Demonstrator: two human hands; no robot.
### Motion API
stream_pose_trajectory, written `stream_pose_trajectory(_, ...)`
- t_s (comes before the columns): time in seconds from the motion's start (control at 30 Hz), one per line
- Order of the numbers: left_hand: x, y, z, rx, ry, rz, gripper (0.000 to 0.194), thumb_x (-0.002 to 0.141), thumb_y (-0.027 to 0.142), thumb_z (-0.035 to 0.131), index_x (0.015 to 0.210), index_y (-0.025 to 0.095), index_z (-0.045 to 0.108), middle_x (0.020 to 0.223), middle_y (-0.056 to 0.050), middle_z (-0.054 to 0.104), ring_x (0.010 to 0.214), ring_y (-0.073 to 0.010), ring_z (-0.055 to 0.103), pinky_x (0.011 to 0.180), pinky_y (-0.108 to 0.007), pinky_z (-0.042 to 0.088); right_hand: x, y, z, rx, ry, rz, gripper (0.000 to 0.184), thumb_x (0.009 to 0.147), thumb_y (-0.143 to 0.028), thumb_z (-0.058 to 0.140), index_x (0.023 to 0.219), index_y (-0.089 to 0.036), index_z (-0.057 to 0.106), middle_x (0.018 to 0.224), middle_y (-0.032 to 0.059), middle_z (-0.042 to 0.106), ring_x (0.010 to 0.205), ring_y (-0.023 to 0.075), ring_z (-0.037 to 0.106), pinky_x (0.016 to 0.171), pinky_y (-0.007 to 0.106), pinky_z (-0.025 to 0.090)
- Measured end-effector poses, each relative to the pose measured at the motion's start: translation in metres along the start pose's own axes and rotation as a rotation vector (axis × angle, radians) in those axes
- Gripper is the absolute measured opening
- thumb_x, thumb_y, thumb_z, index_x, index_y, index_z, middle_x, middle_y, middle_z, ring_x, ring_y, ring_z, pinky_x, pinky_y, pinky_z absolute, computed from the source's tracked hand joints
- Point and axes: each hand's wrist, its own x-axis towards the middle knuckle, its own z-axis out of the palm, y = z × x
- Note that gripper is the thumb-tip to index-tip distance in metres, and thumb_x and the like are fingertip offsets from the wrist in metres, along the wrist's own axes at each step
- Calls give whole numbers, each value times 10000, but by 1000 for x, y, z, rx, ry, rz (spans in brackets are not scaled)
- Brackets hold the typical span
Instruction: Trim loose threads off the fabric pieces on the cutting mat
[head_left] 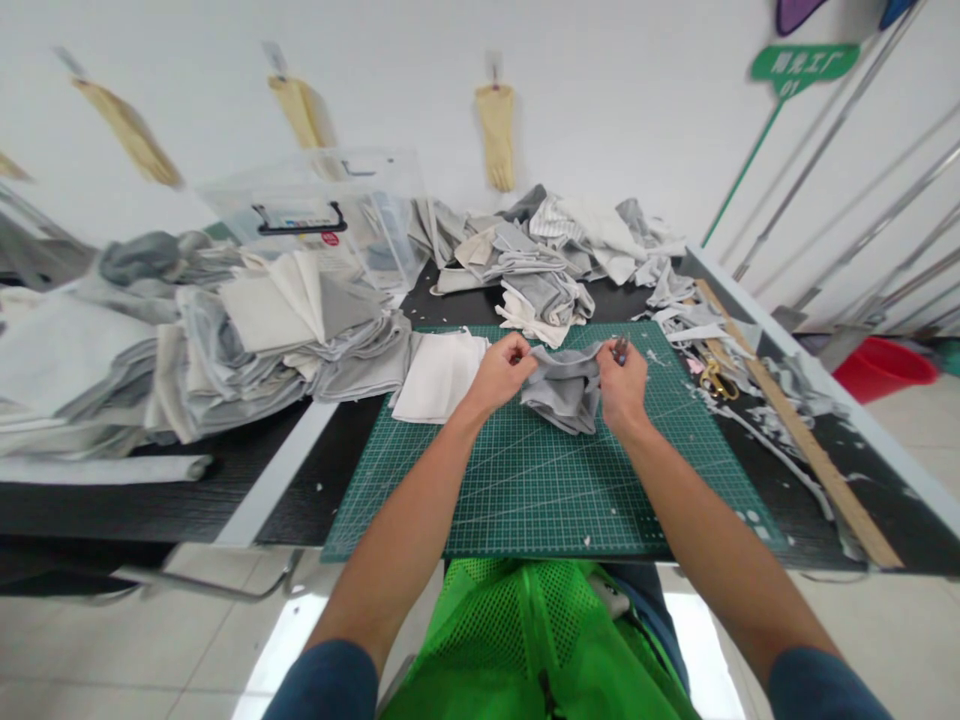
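Observation:
A crumpled grey cloth (564,392) is stretched between my two hands above the green cutting mat (525,490). My left hand (504,376) pinches its upper left corner. At the other end my right hand (622,385) is closed on the cloth's upper right edge. A small dark metal tool (620,349) pokes up out of the right fist; its kind is hard to make out. Just left of the cloth, folded white fabric (439,376) lies on the mat. Beyond it a grey and white fabric pile (540,285) rests at the mat's far edge.
Stacked fabrics (262,330) cover the left of the table, with a clear plastic box (367,220) behind. To the right lie a wooden ruler (810,430), gold-handled scissors (716,380) and fabric scraps (787,400). A red basin (885,368) sits beyond the table.

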Motion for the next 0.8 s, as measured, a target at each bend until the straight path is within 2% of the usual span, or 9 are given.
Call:
stream_pose_trajectory(0.07,1,-1,0,-60,45,6,140,778,272,668,841,186,577,726,19,591,660,-112,501,634,-238,393,-2,-4,-4,23,-132,-20,131,772,-325,610,716,-207,601,612,-33,502,568,131,436,534,269,345)
stream_pose_trajectory(0.13,1,-1,0,-63,56,17,171,794,288,663,922,177,637,826,-19,659,738,-135,564,687,-256,434,-5,-7,-7,14,-340,-11,159,769,-329,606,680,-199,630,572,-31,506,538,128,434,519,269,332)
stream_pose_trajectory(0.23,1,-1,0,43,86,59,137,770,243,655,882,176,696,937,-54,690,870,-172,606,759,-283,462,-7,-11,-8,-53,-601,16,256,807,-377,592,658,-187,678,542,-13,551,508,134,463,501,268,336)
stream_pose_trajectory(0.3,0,1,0,116,135,106,93,722,185,658,808,180,694,937,-50,673,881,-174,595,749,-283,451,-9,-12,-6,-99,-607,2,288,833,-410,591,705,-183,713,590,4,620,529,140,507,514,264,365)
stream_pose_trajectory(0.47,-4,10,2,136,206,108,112,676,144,680,729,188,592,729,15,559,680,-127,478,646,-266,382,-13,-16,0,-111,-419,-61,389,876,-510,612,1007,-172,755,795,37,728,586,141,543,551,263,423)
stream_pose_trajectory(0.57,-7,15,6,94,157,55,191,696,197,714,710,194,523,649,42,510,623,-111,439,613,-255,358,-14,-18,1,-84,-434,-129,452,880,-529,633,1154,-183,730,994,65,757,667,151,593,624,283,480)
stream_pose_trajectory(0.67,-10,17,11,-6,64,35,228,731,289,739,746,190,534,648,40,541,610,-104,474,614,-251,376,-13,-20,1,-50,-492,-180,480,889,-515,637,1249,-202,695,1157,82,746,871,200,676,795,337,536)
stream_pose_trajectory(0.73,-11,16,14,-88,4,29,236,750,338,739,809,182,571,717,14,610,667,-119,551,663,-259,427,-13,-21,0,-22,-529,-179,502,890,-504,642,1296,-210,669,1223,89,732,989,227,688,883,368,540)
stream_pose_trajectory(0.8,-11,15,15,-181,-59,28,262,757,351,731,896,177,593,844,-29,678,799,-153,637,764,-286,481,-14,-21,0,-11,-564,-160,536,872,-489,670,1332,-214,647,1255,89,722,1008,233,691,904,380,544)
